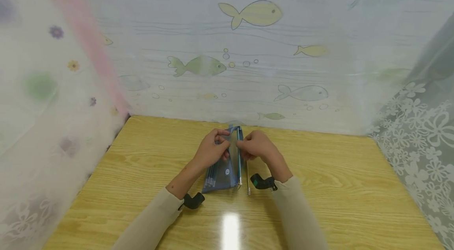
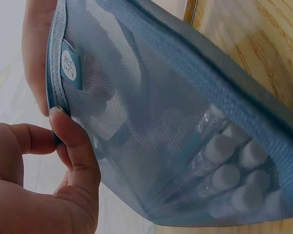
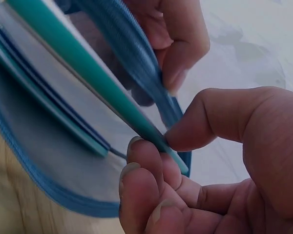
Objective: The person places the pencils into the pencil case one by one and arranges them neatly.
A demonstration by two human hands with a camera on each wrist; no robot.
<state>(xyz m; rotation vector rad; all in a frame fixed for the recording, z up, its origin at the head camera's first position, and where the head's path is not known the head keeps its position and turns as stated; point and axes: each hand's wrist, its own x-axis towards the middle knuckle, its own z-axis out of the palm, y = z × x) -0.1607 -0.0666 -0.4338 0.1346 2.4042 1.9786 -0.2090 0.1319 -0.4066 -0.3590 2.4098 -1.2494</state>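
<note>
A blue mesh zip pouch [image 1: 225,175] lies lengthwise on the table with its long zipped side open. My left hand [image 1: 213,148] pinches the zip edge [image 2: 58,97] between thumb and fingertips. Between thumb and fingers, my right hand [image 1: 257,145] pinches a teal pencil [image 3: 95,73] near its far end, and the pencil runs along the pouch opening. Several pencils [image 2: 227,176] with white eraser ends show through the mesh at one end of the pouch. A teal pencil and a navy one [image 3: 53,92] lie inside the opening.
A gold-coloured pencil [image 1: 248,179] lies on the wooden table [image 1: 319,187] just right of the pouch. Behind the table hangs a curtain [image 1: 198,25] printed with fish. A flowered curtain [image 1: 53,104] closes the left side, and a lace one [image 1: 422,132] the right.
</note>
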